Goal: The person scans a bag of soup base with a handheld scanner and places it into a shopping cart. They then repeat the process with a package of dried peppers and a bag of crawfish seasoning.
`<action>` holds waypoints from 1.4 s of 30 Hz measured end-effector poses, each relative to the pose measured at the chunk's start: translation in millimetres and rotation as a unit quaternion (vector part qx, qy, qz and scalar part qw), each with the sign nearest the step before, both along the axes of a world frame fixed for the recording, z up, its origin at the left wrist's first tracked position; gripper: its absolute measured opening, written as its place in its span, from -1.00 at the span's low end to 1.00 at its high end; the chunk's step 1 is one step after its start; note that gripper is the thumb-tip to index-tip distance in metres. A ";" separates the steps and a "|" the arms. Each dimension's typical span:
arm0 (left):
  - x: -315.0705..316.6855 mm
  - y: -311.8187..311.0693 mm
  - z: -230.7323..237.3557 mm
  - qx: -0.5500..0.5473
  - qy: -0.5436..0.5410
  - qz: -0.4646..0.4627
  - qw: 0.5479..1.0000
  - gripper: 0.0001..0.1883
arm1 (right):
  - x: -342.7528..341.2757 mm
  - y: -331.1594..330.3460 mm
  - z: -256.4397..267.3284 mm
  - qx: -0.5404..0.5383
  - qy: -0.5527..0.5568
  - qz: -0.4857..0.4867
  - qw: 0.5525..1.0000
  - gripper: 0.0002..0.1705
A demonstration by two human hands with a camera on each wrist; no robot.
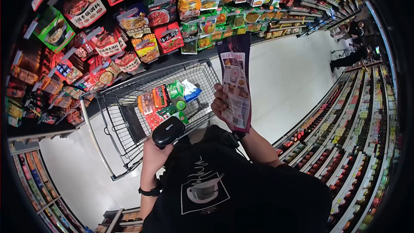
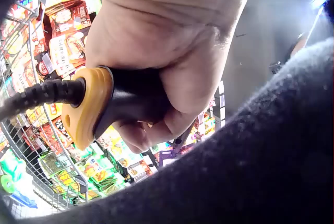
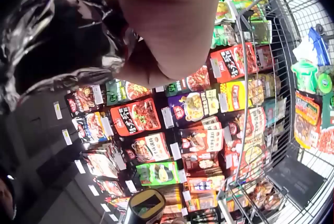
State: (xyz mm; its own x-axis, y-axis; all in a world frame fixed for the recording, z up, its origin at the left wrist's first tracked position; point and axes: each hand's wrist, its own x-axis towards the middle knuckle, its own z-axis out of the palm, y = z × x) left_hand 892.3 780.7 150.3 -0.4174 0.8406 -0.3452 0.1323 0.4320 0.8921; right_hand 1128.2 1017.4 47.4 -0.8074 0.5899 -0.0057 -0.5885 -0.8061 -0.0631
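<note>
My left hand (image 1: 156, 155) grips the handle of a black barcode scanner (image 1: 168, 130). In the left wrist view its fingers (image 2: 177, 125) curl round the dark grip, above a yellow base (image 2: 86, 109) with a coiled cable. My right hand (image 1: 221, 101) holds a long purple food packet (image 1: 235, 82) upright by its left edge, printed label and barcode turned towards me. Seen from the right wrist, the packet (image 3: 62, 36) is dark and shiny, and the scanner's yellow-rimmed head (image 3: 146, 205) shows low down. The two hands are apart, the scanner left of the packet.
A wire shopping cart (image 1: 112, 103) stands in front, holding several packets (image 1: 153, 100), a green bag (image 1: 175, 89) and a blue-and-white bag (image 1: 191, 90). Shelves of seasoning packets (image 1: 168, 37) line the far side. Bottle shelves (image 1: 345, 129) run along the right. Another person (image 1: 351, 58) stands farther down the aisle.
</note>
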 end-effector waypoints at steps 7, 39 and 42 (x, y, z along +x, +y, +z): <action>43.6 25.3 33.0 0.003 -0.044 -0.014 0.999 -0.70 | -34.0 40.7 -27.5 -0.020 0.190 0.074 0.979 -0.48; 83.3 47.8 55.0 -0.020 -0.111 -0.019 0.993 -0.68 | -25.5 81.6 -53.1 0.042 0.112 0.062 0.991 -0.26; 83.0 40.2 55.3 -0.020 -0.125 0.041 0.991 -0.66 | -15.0 90.0 -57.9 0.004 -0.081 0.074 0.994 -0.41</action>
